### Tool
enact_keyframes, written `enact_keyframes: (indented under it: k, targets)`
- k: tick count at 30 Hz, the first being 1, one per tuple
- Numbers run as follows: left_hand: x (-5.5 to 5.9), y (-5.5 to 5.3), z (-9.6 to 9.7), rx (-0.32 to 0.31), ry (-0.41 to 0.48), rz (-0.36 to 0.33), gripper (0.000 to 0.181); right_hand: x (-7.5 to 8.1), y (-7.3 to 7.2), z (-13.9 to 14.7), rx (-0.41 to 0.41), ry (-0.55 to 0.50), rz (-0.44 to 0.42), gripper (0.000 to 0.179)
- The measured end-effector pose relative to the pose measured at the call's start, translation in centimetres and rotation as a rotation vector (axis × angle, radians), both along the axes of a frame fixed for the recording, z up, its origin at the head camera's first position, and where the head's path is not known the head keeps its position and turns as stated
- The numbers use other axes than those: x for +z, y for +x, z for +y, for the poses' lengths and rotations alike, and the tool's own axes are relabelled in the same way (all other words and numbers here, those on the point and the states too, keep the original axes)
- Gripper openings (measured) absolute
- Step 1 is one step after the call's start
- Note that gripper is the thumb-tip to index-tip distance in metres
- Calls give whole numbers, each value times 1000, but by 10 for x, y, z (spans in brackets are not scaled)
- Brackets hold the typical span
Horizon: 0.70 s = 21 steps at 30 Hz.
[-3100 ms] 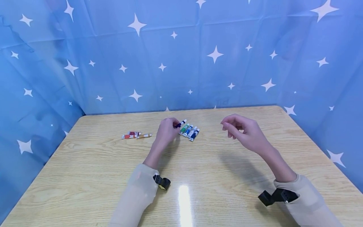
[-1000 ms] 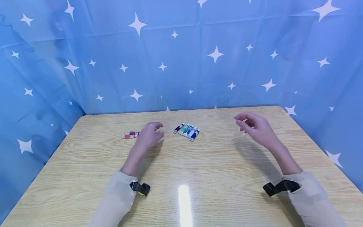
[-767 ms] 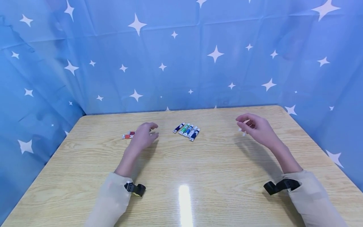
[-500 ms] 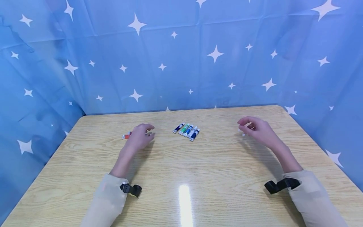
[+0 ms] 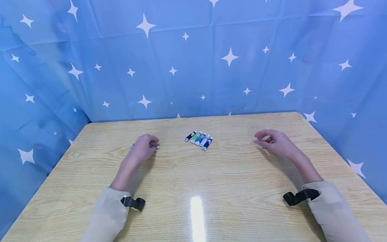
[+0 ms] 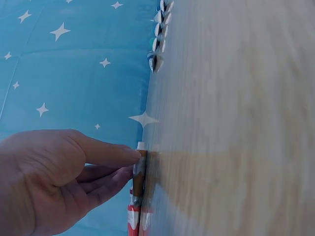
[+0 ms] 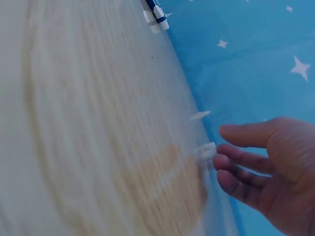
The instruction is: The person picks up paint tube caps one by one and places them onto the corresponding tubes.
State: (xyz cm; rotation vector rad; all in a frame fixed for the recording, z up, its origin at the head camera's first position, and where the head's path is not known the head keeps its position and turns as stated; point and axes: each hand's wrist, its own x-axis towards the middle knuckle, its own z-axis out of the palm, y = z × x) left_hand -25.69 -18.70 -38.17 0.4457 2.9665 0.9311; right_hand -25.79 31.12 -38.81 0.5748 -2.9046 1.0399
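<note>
In the head view my left hand [image 5: 143,147] is low over the left group of paint tubes, hiding most of them. Thumb and fingers pinch an ochre paint tube [image 6: 140,172] near its white cap, at table level. Just behind it in the left wrist view lies a red paint tube [image 6: 133,219]. On the right, my right hand [image 5: 276,143] hovers close above the table, fingers loosely bent and thumb apart. A small white cap-like piece [image 7: 206,150] sits right by its fingertips; whatever is behind the fingers stays hidden.
A slanted row of paint tubes lies mid-table: a dark purple tube [image 5: 190,135], a green tube [image 5: 196,137], and several blue or white ones ending with a navy tube [image 5: 207,143]. A blue star-patterned curtain [image 5: 193,67] stands behind the wooden table [image 5: 193,174].
My left hand has set the dark purple tube at the row's left end, then moved left and down onto the ochre tube. My right hand has shifted right and lowered toward the white piece.
</note>
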Motion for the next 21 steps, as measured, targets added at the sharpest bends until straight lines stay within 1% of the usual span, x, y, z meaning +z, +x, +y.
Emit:
enact_keyframes:
  k: [3, 6, 11, 21]
  targets:
    - [1, 1, -3, 8, -15, -5, 21, -2, 0, 2, 3, 17, -1, 24]
    - [2, 2, -7, 9, -45, 7, 17, -4, 0, 4, -2, 24, -11, 24]
    - [2, 1, -12, 14, -61, 2, 11, -7, -1, 6, -9, 6, -45, 22]
    - [0, 0, -20, -1, 7, -92, 9, -8, -2, 7, -3, 58, 4, 14]
